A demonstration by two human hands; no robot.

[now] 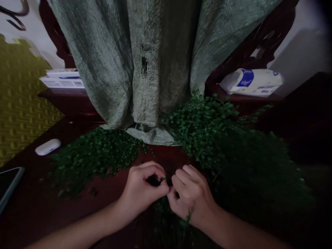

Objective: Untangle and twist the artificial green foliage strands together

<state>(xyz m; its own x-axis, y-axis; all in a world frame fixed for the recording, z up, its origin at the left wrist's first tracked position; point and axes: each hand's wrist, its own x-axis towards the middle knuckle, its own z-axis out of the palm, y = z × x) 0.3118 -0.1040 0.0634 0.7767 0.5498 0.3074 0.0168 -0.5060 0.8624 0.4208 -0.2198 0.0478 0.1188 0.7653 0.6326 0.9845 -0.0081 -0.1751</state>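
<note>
Low in the middle, my left hand (145,185) is closed in a pinch, with a speck of green showing at its thumb and fingertips. My right hand (190,192) touches it from the right, its fingers curled around a leafy green sprig (188,216) that pokes out below the palm. To the right spreads a big heap of leafy stems (220,135). On the left lies a lower pile of small green leaves (95,150). More greenery hangs beneath my hands, dark and blurred.
A draped grey-green cloth sack (145,69) stands behind the piles on the dark red wooden surface (109,188). At left are a white earbud case (48,147), a phone (10,183) and white boxes (62,82). A tissue pack (252,82) sits at back right.
</note>
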